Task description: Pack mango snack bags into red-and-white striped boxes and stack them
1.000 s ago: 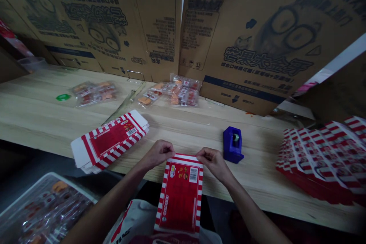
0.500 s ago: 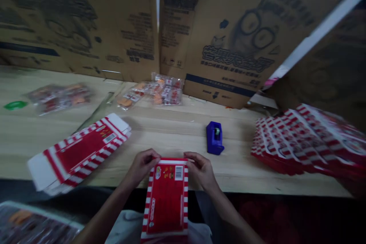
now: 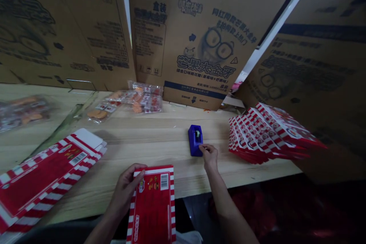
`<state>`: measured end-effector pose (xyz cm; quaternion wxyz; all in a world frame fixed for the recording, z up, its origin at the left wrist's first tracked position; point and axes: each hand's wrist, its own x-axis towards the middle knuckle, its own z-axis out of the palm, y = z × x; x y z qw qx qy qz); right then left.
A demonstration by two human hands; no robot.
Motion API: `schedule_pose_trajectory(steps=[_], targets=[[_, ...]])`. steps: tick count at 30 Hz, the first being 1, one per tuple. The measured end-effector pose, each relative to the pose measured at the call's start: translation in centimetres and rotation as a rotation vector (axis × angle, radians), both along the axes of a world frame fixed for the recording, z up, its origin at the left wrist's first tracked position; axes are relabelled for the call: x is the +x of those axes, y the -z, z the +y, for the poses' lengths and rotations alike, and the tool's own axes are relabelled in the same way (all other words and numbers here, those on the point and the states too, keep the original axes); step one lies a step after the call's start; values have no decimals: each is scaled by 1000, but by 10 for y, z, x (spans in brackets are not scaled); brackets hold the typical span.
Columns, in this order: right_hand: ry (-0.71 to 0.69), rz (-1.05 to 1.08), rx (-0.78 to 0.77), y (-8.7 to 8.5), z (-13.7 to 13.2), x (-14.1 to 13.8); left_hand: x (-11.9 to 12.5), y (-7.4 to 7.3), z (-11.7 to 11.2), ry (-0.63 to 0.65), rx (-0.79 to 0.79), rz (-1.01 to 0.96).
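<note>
My left hand (image 3: 126, 188) grips the top left corner of a red box with white stripes (image 3: 153, 206), which stands up from my lap against the front edge of the wooden table (image 3: 160, 148). My right hand (image 3: 209, 155) has reached out over the table. Its fingertips pinch at the near right side of a small blue tape dispenser (image 3: 195, 140). What they pinch is too small to make out.
A pile of flat red-and-white cartons (image 3: 42, 175) lies at the left, a fanned stack of the same cartons (image 3: 263, 133) at the right. Clear snack packets (image 3: 137, 101) lie further back. Tall printed cardboard boxes (image 3: 200, 38) wall in the table's far side.
My right hand has let go of the box's top edge and moved right and forward to the tape dispenser. The left hand stays on the box. The view has swung to the right.
</note>
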<state>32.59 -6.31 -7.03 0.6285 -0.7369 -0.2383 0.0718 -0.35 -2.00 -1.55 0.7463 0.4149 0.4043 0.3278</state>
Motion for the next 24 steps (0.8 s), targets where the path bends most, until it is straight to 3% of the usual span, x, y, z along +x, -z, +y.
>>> schedule_pose_trajectory(steps=[7, 12, 16, 21, 23, 24], targets=[[87, 62, 178, 0, -14, -30, -7, -2, 21, -90, 12, -8], [84, 98, 217, 11, -31, -45, -13, -9, 49, -106, 28, 15], [76, 67, 161, 22, -35, -40, -16, -16, 73, 11, 39, 42], [64, 63, 155, 21, -47, -43, -19, -21, 92, 241, 219, 123], [-78, 56, 138, 9, -47, -53, -19, -19, 96, 345, 287, 164], [-219, 48, 108, -1, -43, -60, -18, -18, 97, 389, 306, 181]])
